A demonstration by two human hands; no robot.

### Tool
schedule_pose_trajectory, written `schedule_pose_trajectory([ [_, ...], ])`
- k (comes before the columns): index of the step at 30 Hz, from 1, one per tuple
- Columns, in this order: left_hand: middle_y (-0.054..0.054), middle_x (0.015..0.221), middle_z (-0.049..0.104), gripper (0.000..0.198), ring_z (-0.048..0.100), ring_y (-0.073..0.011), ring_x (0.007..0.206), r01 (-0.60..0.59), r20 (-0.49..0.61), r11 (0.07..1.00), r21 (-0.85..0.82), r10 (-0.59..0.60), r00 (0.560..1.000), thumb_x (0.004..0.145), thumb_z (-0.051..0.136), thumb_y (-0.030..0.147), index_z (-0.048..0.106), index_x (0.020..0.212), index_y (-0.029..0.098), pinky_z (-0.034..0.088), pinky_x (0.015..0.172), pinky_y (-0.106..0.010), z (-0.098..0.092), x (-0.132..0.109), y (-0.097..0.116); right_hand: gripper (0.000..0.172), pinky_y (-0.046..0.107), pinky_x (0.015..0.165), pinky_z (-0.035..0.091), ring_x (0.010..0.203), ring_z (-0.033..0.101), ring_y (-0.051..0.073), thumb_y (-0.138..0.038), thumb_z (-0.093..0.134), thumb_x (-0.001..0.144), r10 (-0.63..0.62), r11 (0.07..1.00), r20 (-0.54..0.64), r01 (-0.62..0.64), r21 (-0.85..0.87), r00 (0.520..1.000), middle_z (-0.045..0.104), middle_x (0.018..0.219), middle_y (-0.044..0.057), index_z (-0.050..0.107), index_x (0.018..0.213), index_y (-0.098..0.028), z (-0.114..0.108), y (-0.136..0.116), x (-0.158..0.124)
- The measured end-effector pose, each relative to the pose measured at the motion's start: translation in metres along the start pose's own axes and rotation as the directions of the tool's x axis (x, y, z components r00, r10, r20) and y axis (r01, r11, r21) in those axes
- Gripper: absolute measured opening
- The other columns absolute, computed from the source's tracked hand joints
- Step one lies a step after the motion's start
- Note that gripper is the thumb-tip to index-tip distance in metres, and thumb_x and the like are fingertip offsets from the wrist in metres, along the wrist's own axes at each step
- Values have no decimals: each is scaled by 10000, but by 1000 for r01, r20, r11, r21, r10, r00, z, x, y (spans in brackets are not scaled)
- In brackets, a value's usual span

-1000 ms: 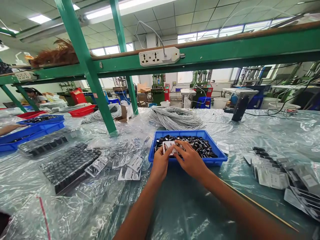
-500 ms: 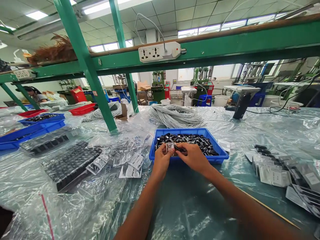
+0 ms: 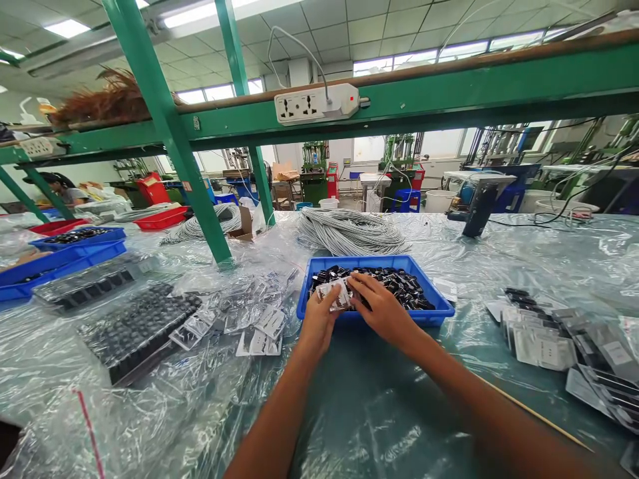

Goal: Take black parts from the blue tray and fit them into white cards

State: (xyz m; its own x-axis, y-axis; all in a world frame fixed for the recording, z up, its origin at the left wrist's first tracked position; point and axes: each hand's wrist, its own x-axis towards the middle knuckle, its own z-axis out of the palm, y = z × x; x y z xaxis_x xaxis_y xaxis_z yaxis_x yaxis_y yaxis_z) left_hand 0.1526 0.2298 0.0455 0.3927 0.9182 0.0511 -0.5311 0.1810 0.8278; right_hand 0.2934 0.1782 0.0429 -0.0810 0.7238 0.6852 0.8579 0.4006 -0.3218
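My left hand [image 3: 320, 319] is closed on a small clear packet [image 3: 335, 295] with pale printing, over the near side of a blue tray [image 3: 443, 319]. At the packet's right end, my right hand [image 3: 382, 307] has its fingers pressed together; what is between them is too small to make out. Many small black parts [image 3: 404, 287] fill the tray behind both hands. Flat clear packets [image 3: 260, 340] lie in a loose pile left of the tray. On the right, more filled packets [image 3: 544, 346] are lined up overlapping one another.
Black trays under plastic film [image 3: 140, 329] lie at the left, near blue bins [image 3: 60, 263]. Coiled grey cable [image 3: 354, 229] sits behind the tray. A green post [image 3: 192, 173] rises at left; a thin stick [image 3: 539, 412] lies at right.
The packet has turned and now shows more of its flat face between my hands. My right hand's fingers have moved up over its right end.
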Motion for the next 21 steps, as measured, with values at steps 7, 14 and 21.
schedule_pose_trajectory([
  [7,-74,893,736,406,663,-201,836,-51,-46,995,83,55,997,523,874,274,716,866,124,490,820,-319,-6,1,-6,434,496,1078,448,1290,529,289,-231,467,950,19,997,-7,-19,69,1000,554,1389,189,537,1364,-124,12,-11,-7],
  [14,8,708,667,275,604,-151,650,-230,67,774,591,237,969,633,766,316,665,843,169,472,650,-269,-11,2,11,297,402,851,574,922,724,258,-238,545,920,124,976,53,-131,175,991,757,1046,102,684,1174,-174,-2,-5,0],
  [21,-129,1187,584,407,576,-260,1116,-177,-193,398,900,729,657,790,587,215,568,1192,151,458,986,-421,-38,15,38,456,531,1055,429,1342,448,331,-224,436,923,204,973,-122,-215,-85,971,507,1433,154,532,1367,-178,-15,20,21],
])
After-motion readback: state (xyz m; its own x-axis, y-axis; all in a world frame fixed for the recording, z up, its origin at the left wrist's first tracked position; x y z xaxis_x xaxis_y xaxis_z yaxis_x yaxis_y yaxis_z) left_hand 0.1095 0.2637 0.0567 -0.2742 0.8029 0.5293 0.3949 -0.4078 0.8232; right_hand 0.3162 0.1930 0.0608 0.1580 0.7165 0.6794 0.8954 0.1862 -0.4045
